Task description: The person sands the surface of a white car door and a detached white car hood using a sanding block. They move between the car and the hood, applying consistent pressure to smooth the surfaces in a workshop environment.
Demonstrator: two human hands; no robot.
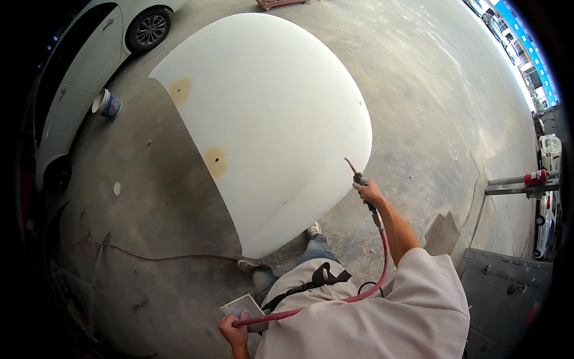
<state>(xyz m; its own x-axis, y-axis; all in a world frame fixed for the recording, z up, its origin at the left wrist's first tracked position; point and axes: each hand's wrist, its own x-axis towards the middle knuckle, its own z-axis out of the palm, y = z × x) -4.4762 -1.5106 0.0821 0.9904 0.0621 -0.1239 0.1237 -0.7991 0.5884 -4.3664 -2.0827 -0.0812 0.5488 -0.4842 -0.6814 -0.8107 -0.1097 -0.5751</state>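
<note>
A white car hood (275,113) stretches out in front of me, with two yellowish-brown patches around small dark holes near its left edge. My right hand (369,192) is closed round an air blow gun (359,179), whose thin, bent nozzle points over the hood's right side. A red air hose (384,254) runs down from the gun and across my body to my left hand (231,329). That hand is closed on the hose and a flat, rectangular grey pad (240,306) with a pale edge, low beside my left leg.
A white car (98,57) stands at the left, with a bucket (111,106) beside it. More hose (167,258) trails over the concrete floor. At the right are a grey metal panel (502,293) and a bar with a red cylinder (536,178). My feet are close to the hood's near edge.
</note>
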